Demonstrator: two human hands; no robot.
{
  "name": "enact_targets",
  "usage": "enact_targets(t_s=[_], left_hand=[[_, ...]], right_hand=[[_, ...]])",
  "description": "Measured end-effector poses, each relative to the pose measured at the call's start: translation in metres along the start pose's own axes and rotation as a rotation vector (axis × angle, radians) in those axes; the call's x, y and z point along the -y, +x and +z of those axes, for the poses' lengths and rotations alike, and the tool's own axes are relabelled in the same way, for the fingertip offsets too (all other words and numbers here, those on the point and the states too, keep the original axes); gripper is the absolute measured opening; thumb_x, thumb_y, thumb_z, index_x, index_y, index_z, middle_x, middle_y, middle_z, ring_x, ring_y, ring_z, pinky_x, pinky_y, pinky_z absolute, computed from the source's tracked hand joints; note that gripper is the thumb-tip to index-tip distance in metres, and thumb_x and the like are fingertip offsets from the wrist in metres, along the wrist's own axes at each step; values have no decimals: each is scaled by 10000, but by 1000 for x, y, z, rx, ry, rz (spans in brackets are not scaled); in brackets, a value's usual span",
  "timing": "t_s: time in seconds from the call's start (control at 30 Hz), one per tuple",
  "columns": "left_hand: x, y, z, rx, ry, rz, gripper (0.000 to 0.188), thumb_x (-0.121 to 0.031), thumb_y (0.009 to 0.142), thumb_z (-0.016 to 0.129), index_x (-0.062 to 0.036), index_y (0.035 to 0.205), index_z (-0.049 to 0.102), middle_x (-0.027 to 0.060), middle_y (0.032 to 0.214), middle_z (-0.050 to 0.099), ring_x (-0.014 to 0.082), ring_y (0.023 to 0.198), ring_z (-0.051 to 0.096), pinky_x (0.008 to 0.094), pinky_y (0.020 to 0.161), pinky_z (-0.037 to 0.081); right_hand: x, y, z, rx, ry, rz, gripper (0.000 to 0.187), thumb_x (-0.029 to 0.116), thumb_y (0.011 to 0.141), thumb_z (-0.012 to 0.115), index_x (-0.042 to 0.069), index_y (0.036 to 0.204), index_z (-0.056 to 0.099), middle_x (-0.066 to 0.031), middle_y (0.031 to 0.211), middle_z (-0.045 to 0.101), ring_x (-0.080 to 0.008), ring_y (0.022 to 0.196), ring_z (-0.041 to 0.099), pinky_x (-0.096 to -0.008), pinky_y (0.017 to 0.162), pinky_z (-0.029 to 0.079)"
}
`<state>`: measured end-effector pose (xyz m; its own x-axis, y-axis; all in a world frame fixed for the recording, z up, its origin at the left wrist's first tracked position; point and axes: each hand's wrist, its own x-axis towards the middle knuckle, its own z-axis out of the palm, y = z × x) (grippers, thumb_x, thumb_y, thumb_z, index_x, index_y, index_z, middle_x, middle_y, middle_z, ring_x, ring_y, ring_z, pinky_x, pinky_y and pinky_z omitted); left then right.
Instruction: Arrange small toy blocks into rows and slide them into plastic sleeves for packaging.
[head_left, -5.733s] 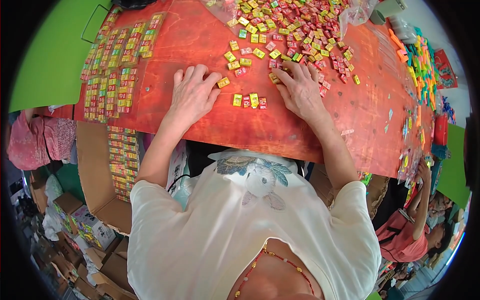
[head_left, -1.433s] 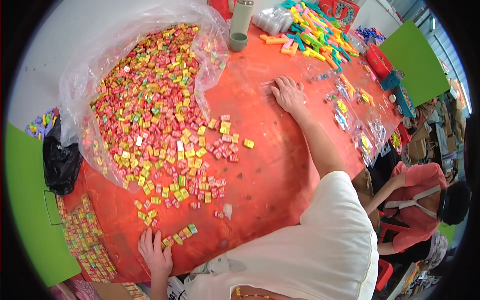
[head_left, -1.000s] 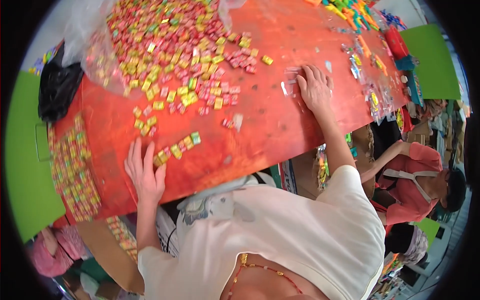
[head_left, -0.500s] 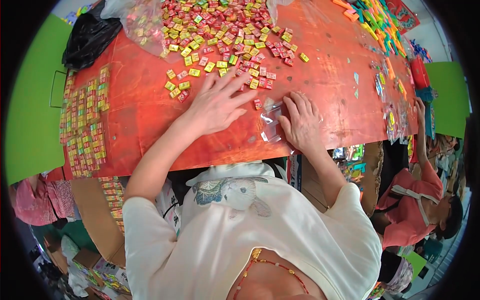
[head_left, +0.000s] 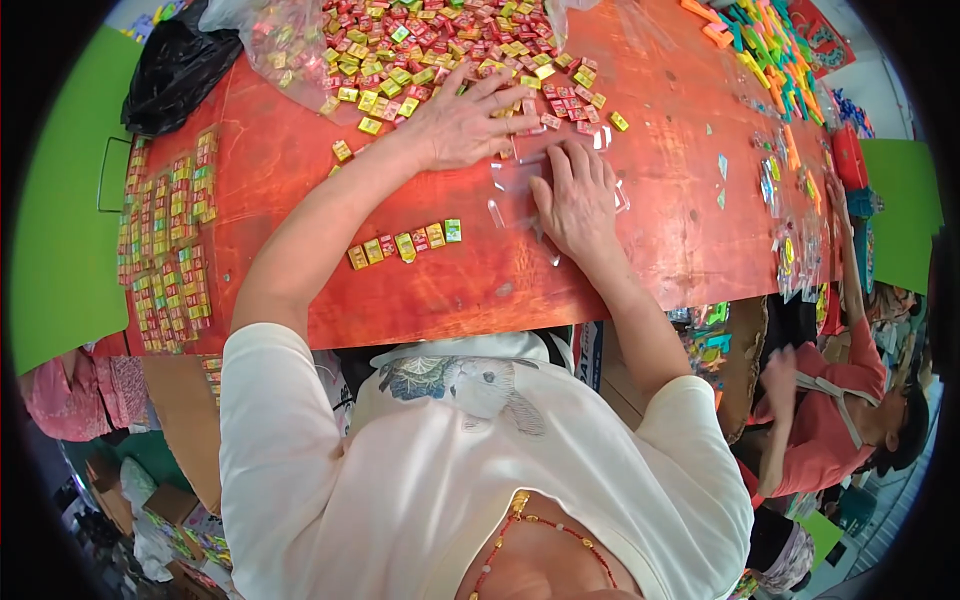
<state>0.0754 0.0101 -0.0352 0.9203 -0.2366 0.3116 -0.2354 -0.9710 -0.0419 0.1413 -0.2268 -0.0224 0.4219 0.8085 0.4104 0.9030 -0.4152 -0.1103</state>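
Observation:
Small red and yellow boxes (head_left: pixel 440 45) lie heaped at the far middle of the table. My left hand (head_left: pixel 465 122) is over the heap's near edge, fingers spread, palm down, hiding the boxes beneath it. My right hand (head_left: pixel 580 200) lies palm down with its fingers stretched forward, touching a clear plastic bag (head_left: pixel 512 180) spread flat on the table. To the left of the bag, a short row of small boxes (head_left: pixel 405 243) in yellow, red and green lies side by side, closer to my body than my left hand.
Filled clear packs of boxes (head_left: pixel 165 240) cover the table's left end, near a black plastic bag (head_left: pixel 180 75). Colourful plastic pieces (head_left: pixel 770 50) are piled at the far right, with small packaged items (head_left: pixel 790 230) nearer. A person in red (head_left: pixel 830 400) sits at the right.
A row of boxes now lies at the near left of the bag. My left hand has moved farther toward the heap; my right hand and the bag have shifted slightly away from me and left.

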Motion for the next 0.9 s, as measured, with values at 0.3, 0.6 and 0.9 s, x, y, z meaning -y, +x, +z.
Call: enact_targets(t_s=[0.3, 0.6, 0.9], left_hand=[[6, -28, -31, -119, -3, -214, 591, -404, 980, 568, -271, 1536, 418, 20, 1599, 381, 288, 1496, 292, 584, 1187, 186], [-56, -158, -93, -143, -294, -549, 515, -233, 947, 623, -148, 1447, 537, 167, 1534, 424, 367, 1425, 385, 504, 1131, 315], [-114, -196, -102, 7, -198, -723, 693, -255, 883, 703, -142, 1515, 441, 218, 1564, 356, 399, 1372, 420, 512, 1080, 365]], right_hand=[[24, 10, 8, -15, -9, 28, 483, 375, 896, 650, 12, 1210, 597, -175, 1243, 566, -348, 1209, 507, -491, 1026, 371], [42, -6, -2, 27, 2, 97, 511, 389, 911, 642, 14, 1255, 602, -154, 1327, 554, -324, 1283, 477, -539, 1066, 321], [48, -35, -16, 85, 6, 50, 535, 367, 908, 657, 21, 1311, 592, -144, 1373, 548, -318, 1303, 479, -512, 1069, 320]])
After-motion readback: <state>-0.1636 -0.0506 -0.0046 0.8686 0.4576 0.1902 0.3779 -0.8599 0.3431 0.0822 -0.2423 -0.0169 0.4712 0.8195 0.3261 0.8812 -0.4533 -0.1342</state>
